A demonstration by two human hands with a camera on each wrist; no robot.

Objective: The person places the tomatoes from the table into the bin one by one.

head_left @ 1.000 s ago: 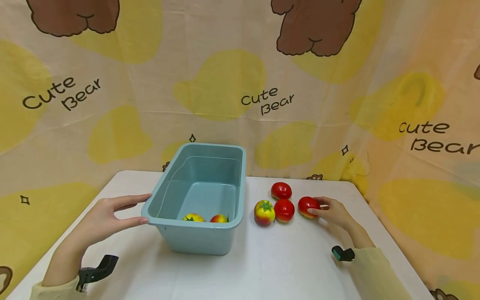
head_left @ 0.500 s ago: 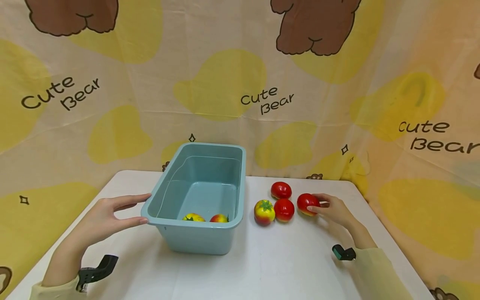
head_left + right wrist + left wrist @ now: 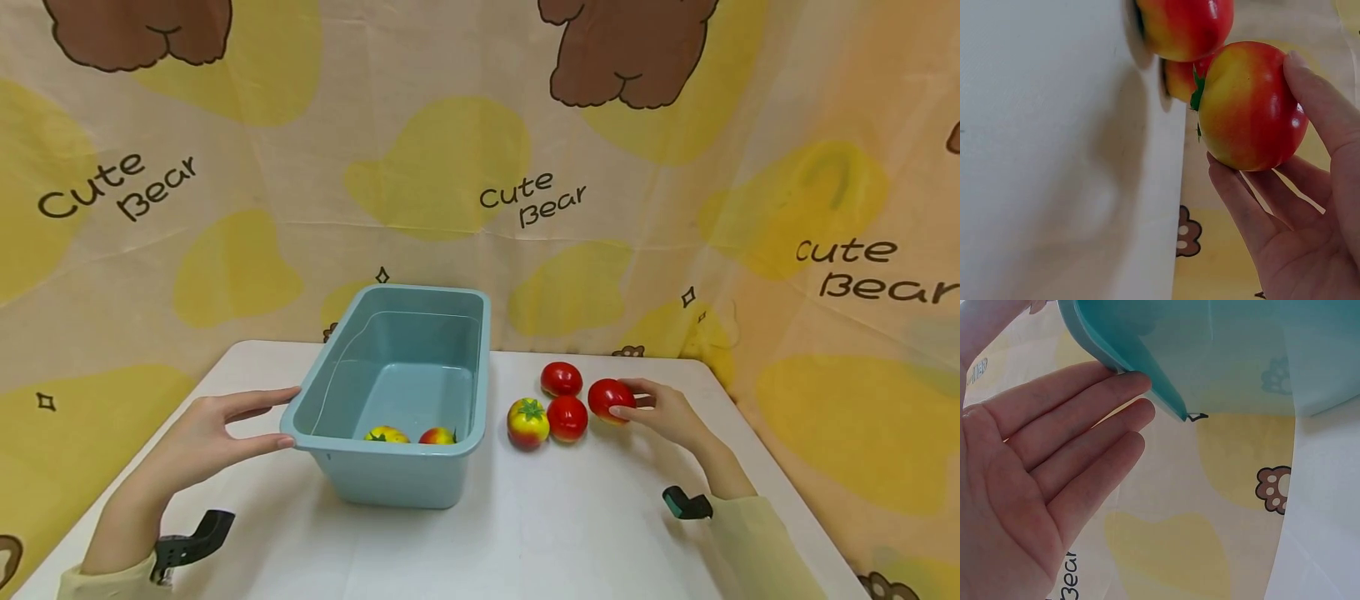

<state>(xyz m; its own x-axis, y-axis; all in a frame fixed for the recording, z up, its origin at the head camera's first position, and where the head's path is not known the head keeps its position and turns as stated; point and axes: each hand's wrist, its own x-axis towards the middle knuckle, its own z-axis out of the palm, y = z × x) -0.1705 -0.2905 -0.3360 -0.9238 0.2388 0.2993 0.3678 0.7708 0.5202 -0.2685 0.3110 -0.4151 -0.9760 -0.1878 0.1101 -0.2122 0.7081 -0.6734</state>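
My right hand (image 3: 667,414) holds a glossy red and yellow toy tomato (image 3: 611,401) between thumb and fingers. In the right wrist view this tomato (image 3: 1250,106) is off the white table, its green leaf side turned to the tabletop. Just left of it are two red tomatoes, one nearer (image 3: 567,418) and one farther back (image 3: 561,379), and a yellow-red tomato (image 3: 528,423) with its green leaves up. My left hand (image 3: 206,437) touches the left front corner of a blue-green plastic bin (image 3: 390,479), its fingers straight at the rim (image 3: 1094,340). Two tomatoes (image 3: 437,437) show inside the bin, partly hidden by its front wall.
The white table (image 3: 585,525) ends at a hanging cloth (image 3: 420,167) printed with bears and lettering, behind and at both sides. The bin's right wall stands between its inside and the tomatoes on the table. A black strap mount (image 3: 197,537) sits on my left wrist.
My right hand has raised its tomato off the table and carried it slightly left and away from me, toward the other red tomatoes. The left hand and the bin have stayed put.
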